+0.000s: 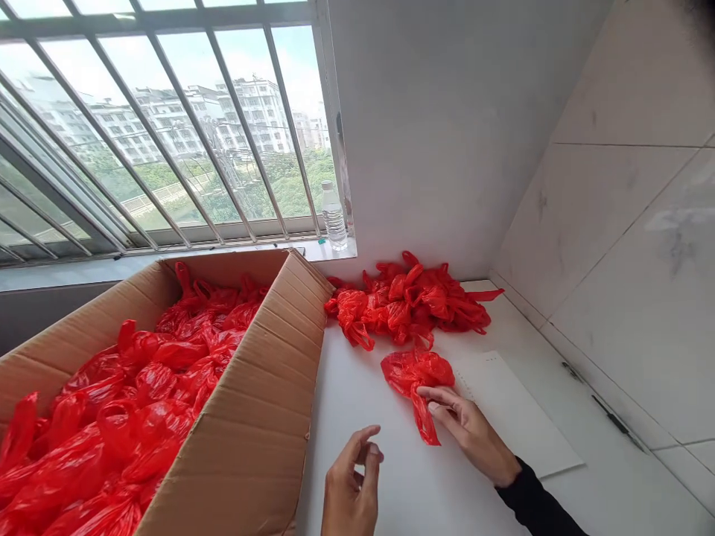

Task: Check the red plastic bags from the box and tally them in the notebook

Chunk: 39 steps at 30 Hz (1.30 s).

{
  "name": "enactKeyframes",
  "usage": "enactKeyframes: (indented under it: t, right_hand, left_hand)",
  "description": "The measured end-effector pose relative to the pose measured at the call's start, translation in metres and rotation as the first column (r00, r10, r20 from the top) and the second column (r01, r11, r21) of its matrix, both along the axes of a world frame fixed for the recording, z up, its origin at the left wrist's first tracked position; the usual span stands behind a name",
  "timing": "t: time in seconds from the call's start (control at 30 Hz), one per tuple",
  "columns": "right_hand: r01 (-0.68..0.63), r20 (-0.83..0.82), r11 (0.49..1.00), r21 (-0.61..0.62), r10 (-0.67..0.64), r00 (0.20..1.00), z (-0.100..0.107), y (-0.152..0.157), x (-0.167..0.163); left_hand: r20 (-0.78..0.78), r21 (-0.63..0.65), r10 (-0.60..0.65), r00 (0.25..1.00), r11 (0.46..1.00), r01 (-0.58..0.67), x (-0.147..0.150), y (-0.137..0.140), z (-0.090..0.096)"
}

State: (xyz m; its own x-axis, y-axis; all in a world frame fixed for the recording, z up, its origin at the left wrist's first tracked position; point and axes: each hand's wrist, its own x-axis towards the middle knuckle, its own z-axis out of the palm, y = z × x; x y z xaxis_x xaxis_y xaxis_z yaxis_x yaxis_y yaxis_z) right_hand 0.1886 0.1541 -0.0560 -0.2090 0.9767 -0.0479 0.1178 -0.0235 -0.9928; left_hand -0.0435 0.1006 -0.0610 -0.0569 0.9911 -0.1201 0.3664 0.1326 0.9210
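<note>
A red plastic bag point(418, 371), tied in a knot with its loose end pointing toward me, lies on the white tabletop point(357, 402). My right hand point(461, 420) reaches in from the right, its fingertips at the bag's knot; thumb and forefinger are a little apart and do not visibly grip it. My left hand point(354, 476) is raised over the near part of the table, between the box and the bag. Its fingers are bent but separated, with nothing in them. Behind the single bag, a heap of knotted red plastic bags point(402, 298) rests against the wall.
A large open cardboard box point(257, 402) full of knotted red bags point(150, 380) stands at the left. White paper point(517, 417) lies under my right forearm. A black pen point(617, 420) is by the tiled wall. A clear bottle point(334, 219) stands on the sill of the barred window.
</note>
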Motion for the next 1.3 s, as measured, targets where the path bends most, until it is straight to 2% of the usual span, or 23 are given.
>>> enactKeyframes:
  t: [0.07, 0.13, 0.23, 0.33, 0.4, 0.5, 0.63, 0.7, 0.8, 0.87, 0.93, 1.03, 1.17, 1.23, 1.3]
  right_hand:
    - [-0.085, -0.008, 0.996, -0.021, 0.085, 0.996, 0.015, -0.024, 0.001]
    - [-0.178, -0.013, 0.983, -0.053, 0.177, 0.984, 0.025, -0.042, 0.003]
    - [-0.189, 0.097, 0.979, -0.079, 0.196, 0.976, 0.028, -0.054, 0.005]
    - [-0.106, 0.315, 0.994, -0.026, 0.108, 0.943, 0.021, -0.052, 0.005]
    - [-0.099, 0.394, 0.995, -0.007, 0.094, 0.914, 0.015, -0.049, 0.006]
    - [-0.028, 0.412, 1.000, -0.008, 0.029, 0.911, 0.007, -0.047, 0.012]
    - [0.128, 0.377, 0.991, -0.028, -0.108, 0.920, -0.002, -0.052, 0.029]
    - [0.163, 0.379, 0.987, -0.008, -0.148, 0.913, -0.005, -0.055, 0.033]
    - [0.127, 0.365, 0.991, 0.049, -0.137, 0.921, -0.003, -0.058, 0.026]
    - [0.061, 0.358, 0.998, 0.027, -0.067, 0.931, 0.000, -0.057, 0.018]
    - [0.001, 0.372, 1.000, -0.015, 0.005, 0.928, 0.003, -0.056, 0.013]
    - [0.047, 0.380, 0.999, -0.015, -0.038, 0.924, 0.000, -0.054, 0.021]
    - [0.246, 0.288, 0.969, 0.024, -0.242, 0.926, -0.006, -0.053, 0.042]
    - [0.231, 0.246, 0.972, 0.041, -0.234, 0.941, -0.005, -0.054, 0.043]
    - [0.185, 0.234, 0.983, 0.019, -0.184, 0.955, -0.001, -0.055, 0.036]
  left_hand:
    - [-0.090, 0.165, -0.008, 0.996, 0.986, 0.023, 0.010, 0.003, 0.002]
    - [-0.213, 0.282, -0.093, 0.973, 0.947, 0.152, 0.022, 0.005, 0.001]
    - [-0.343, 0.286, -0.197, 0.918, 0.909, 0.302, 0.035, 0.007, -0.002]
    - [-0.355, 0.275, -0.204, 0.912, 0.910, 0.310, 0.042, 0.005, -0.005]
    - [-0.359, 0.288, -0.214, 0.909, 0.900, 0.326, 0.040, 0.002, -0.007]
    - [-0.372, 0.299, -0.176, 0.912, 0.907, 0.297, 0.026, -0.002, -0.008]
    - [-0.376, 0.289, -0.013, 0.927, 0.948, 0.130, 0.001, -0.004, -0.008]
    - [-0.348, 0.323, 0.005, 0.937, 0.939, 0.116, -0.002, -0.004, -0.006]
    - [-0.297, 0.412, -0.076, 0.952, 0.889, 0.200, 0.009, -0.004, -0.003]
    - [-0.301, 0.416, -0.153, 0.941, 0.867, 0.274, 0.019, -0.003, -0.001]
    - [-0.313, 0.392, -0.175, 0.933, 0.871, 0.295, 0.021, -0.003, -0.001]
    - [-0.304, 0.379, -0.088, 0.949, 0.902, 0.205, 0.008, -0.004, -0.002]
    - [-0.195, 0.286, 0.137, 0.971, 0.955, -0.078, -0.010, -0.007, -0.002]
    - [-0.122, 0.279, 0.190, 0.974, 0.948, -0.150, -0.005, -0.009, 0.001]
    - [-0.076, 0.320, 0.160, 0.984, 0.939, -0.128, 0.009, -0.010, 0.007]
